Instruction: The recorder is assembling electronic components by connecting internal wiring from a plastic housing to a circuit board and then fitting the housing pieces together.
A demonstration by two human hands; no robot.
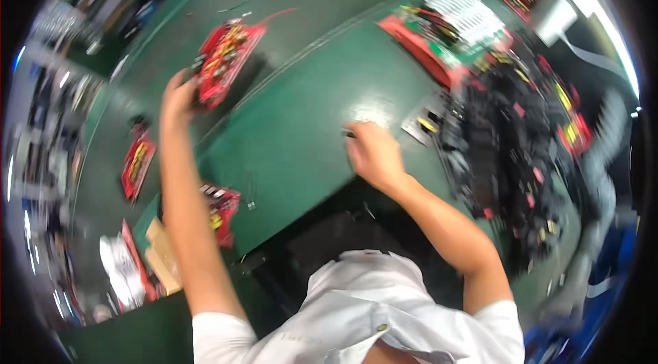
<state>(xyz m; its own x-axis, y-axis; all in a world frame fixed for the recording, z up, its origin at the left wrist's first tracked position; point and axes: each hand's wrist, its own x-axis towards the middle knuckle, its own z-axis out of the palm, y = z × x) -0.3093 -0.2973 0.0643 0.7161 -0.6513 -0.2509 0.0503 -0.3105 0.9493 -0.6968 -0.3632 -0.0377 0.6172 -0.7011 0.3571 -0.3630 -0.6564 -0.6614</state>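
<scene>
1. The green counter (295,131) stretches across most of the view and carries the other things; a seam runs slantwise over it.
2. A heaped pile of black parts (504,141), flecked with red and yellow, covers the right side.
3. Beyond the pile lies a red-and-green container (419,54) with a white sheet (460,9) of rows over its far part.
4. The red tray (229,66), filled with yellow and dark pieces, is at the upper left beyond the seam, tilted, with a shadow beside it.
5. The right hand (375,155) is over the middle of the counter, well apart from the tray, its fingers curled inward.
6. The left hand (179,95) reaches far out and grasps the near left edge of the red tray.
7. A smaller red holder (139,162) with yellow contents lies left of the left forearm.
8. A flat grey piece (417,124) rests just beside the pile.
9. A small dark bit (349,134) shows at the right fingertips; blur means I cannot tell whether it is gripped.
</scene>
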